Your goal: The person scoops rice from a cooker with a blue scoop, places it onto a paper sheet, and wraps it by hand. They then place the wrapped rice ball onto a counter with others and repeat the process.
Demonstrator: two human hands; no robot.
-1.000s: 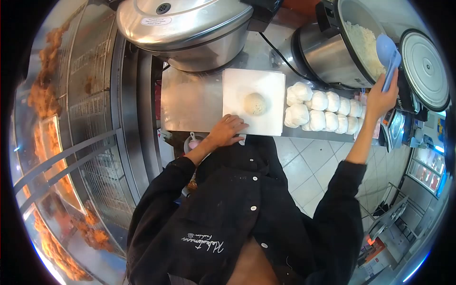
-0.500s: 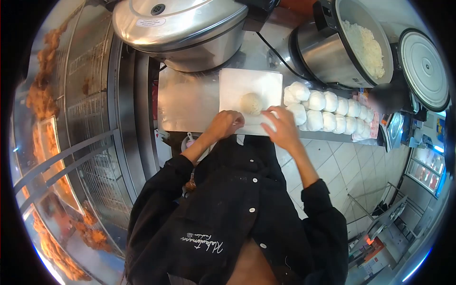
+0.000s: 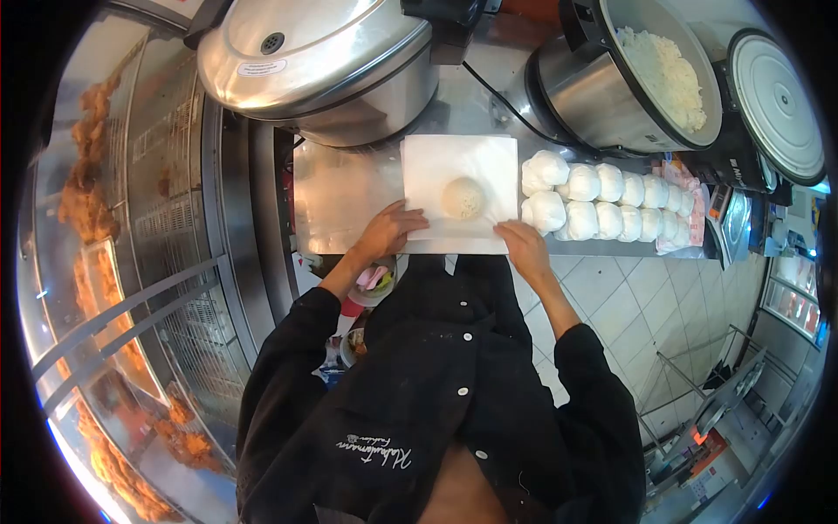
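A round ball of rice (image 3: 463, 198) sits on a stack of white paper sheets (image 3: 458, 157) on the steel counter. At the left edge of the paper is my left hand (image 3: 390, 231), its fingers pressed together on the sheet near the front corner. My right hand (image 3: 525, 246) holds the front right corner of the paper, fingers closed on it. Right of the paper lie two rows of white wrapped bundles (image 3: 580, 220).
A lidded steel cooker (image 3: 349, 96) stands at the back left. An open cooker (image 3: 594, 96) with white rice (image 3: 668, 83) is at the back right, beside a round lid (image 3: 777, 109). Racks with fried food (image 3: 92, 166) line the left side.
My hands have moved apart and away from the rice ball, out to the paper's front corners. The paper's front edge now lies flatter. The view has shifted slightly.
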